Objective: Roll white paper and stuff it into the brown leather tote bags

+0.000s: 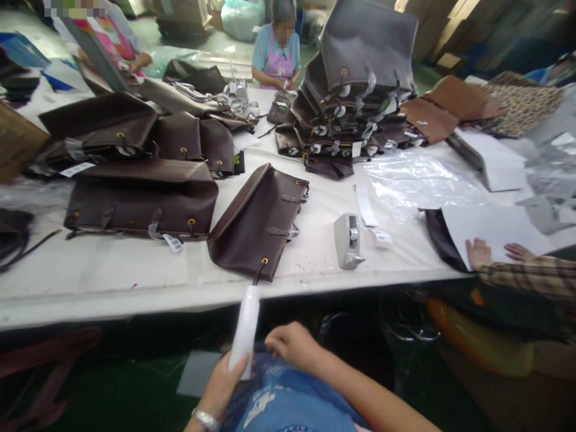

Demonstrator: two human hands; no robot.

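Left grip [234,367]: you are grasping the long, white, tubular wrap [245,327] by its lower end | right grip [290,345]: sitting curled, apart on its right; I cannot tell whether it is holding anything | wrap: pointing from your nearer left grip toward the dark-brown leather bag [257,225] lying ahead on the white surface [117,291]

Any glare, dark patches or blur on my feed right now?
Head view: reflections streak the clear plastic sheet; head view too, the space below the white table is dark; head view again, the cardboard box at the left edge looks smeared, the left hand clearer.
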